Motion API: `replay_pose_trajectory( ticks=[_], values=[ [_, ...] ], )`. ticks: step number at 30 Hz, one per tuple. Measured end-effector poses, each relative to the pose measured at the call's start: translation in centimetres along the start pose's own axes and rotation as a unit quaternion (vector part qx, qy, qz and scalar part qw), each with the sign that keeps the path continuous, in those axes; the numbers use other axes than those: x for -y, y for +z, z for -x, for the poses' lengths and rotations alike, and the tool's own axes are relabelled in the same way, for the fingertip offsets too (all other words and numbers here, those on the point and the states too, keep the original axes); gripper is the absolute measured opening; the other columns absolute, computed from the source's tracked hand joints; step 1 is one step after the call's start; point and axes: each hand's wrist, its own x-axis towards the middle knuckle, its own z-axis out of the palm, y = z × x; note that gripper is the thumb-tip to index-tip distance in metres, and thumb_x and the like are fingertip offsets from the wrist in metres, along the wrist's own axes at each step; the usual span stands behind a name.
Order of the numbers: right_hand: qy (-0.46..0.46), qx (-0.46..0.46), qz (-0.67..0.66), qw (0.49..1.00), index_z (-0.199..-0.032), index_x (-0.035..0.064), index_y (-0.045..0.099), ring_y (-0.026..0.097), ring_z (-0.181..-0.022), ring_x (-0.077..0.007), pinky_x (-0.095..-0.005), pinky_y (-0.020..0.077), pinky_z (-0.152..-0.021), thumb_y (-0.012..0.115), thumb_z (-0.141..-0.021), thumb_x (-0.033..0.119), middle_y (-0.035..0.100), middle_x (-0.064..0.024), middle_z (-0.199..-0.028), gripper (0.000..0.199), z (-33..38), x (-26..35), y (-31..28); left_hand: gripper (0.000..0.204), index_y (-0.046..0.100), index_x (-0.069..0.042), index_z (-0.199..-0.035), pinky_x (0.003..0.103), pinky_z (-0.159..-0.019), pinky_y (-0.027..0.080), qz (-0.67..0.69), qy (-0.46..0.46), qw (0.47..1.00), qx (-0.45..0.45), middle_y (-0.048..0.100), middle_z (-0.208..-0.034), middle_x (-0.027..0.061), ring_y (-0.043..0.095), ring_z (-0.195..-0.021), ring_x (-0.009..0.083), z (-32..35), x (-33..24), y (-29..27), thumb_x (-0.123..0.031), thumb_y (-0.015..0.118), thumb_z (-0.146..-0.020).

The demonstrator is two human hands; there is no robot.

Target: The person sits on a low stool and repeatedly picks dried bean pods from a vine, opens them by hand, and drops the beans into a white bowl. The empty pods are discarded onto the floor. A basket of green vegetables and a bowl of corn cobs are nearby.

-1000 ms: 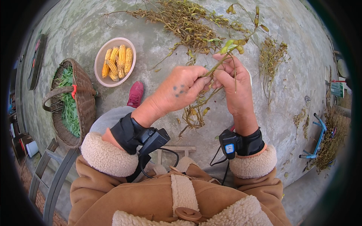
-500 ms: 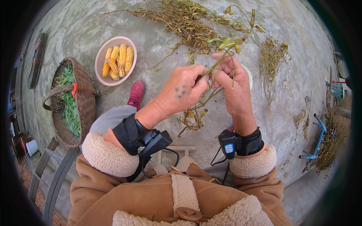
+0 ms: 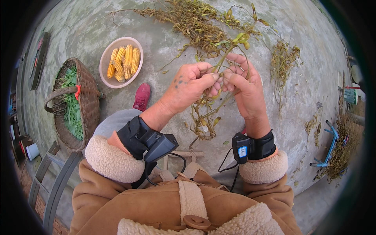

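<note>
A: Surroundings, head view. Concrete ground carries everything. Near its upper left: pale round bowl holding yellow corn cobs. Left of that, at the left edge, a wicker basket with a handle, filled with green leaves.

B: Anything else on the ground?

A: Heap of dry brownish stalks along the upper edge, a smaller dry bundle to the upper right, scattered dry litter at the right edge. A red shoe shows just below the bowl, above the person's knee.

B: Obstructions?

A: None between hands and stalk. (Black wrist-strapped devices sit on both forearms, clear of the fingers.)

B: Stalk position?

A: The plant stalk is held in the air over the ground, centre of view. Its green-leaved top rises above the hands; its dry, pod-bearing lower part hangs below them.

B: Hand states?

A: Left hand is curled, fingertips pinched onto the stem. Right hand is curled too, fingers wrapped about the same stem, touching the left's fingertips.
</note>
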Motion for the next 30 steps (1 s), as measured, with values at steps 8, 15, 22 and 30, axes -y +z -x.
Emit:
replay_pose_trajectory(
  ticks=[8,15,22,30],
  values=[
    [0.036,0.032,0.015,0.999,-0.11,-0.0006,0.046,0.047,-0.058,-0.0062,-0.0184,0.0373,-0.054,0.054,-0.074,0.0,0.052,-0.0003,-0.071,0.037,0.6,0.0,0.3,0.016,0.056,0.0,-0.083,0.021,-0.056,0.043,-0.014,0.004,0.999,-0.03,0.057,-0.074,0.0032,0.053,-0.063,0.0081,-0.4,0.2,-0.2,-0.013,0.049,-0.087],
    [-0.012,-0.025,0.098,0.995,-0.11,-0.0009,0.046,0.047,-0.06,-0.0054,-0.019,0.0377,-0.055,0.054,-0.075,-0.001,0.053,0.0003,-0.072,0.035,0.4,-0.1,0.5,0.016,0.056,0.0,-0.086,0.021,-0.057,0.044,0.003,-0.017,0.999,-0.037,0.058,-0.076,0.0033,0.053,-0.063,0.0079,-0.4,0.1,-0.3,-0.015,0.05,-0.088],
    [-0.088,-0.122,0.113,0.982,-0.107,0.0002,0.049,0.05,-0.07,-0.0057,-0.0194,0.0421,-0.062,0.062,-0.076,0.002,0.055,-0.0014,-0.079,0.033,0.2,0.4,0.8,0.017,0.056,0.0,-0.087,0.022,-0.06,0.046,0.002,-0.001,0.998,-0.059,0.059,-0.077,0.0035,0.055,-0.064,0.0082,-0.5,0.0,-0.2,-0.015,0.05,-0.088],
    [-0.208,-0.089,0.38,0.897,-0.09,0.001,0.058,0.053,-0.063,-0.0072,-0.0205,0.044,-0.059,0.062,-0.076,0.001,0.056,-0.0023,-0.075,0.015,1.6,1.3,1.1,0.018,0.057,0.001,-0.088,0.021,-0.061,0.047,-0.043,0.022,0.996,-0.07,0.06,-0.077,0.0038,0.056,-0.066,0.0078,-0.6,0.3,0.0,-0.015,0.05,-0.089]
  ],
)
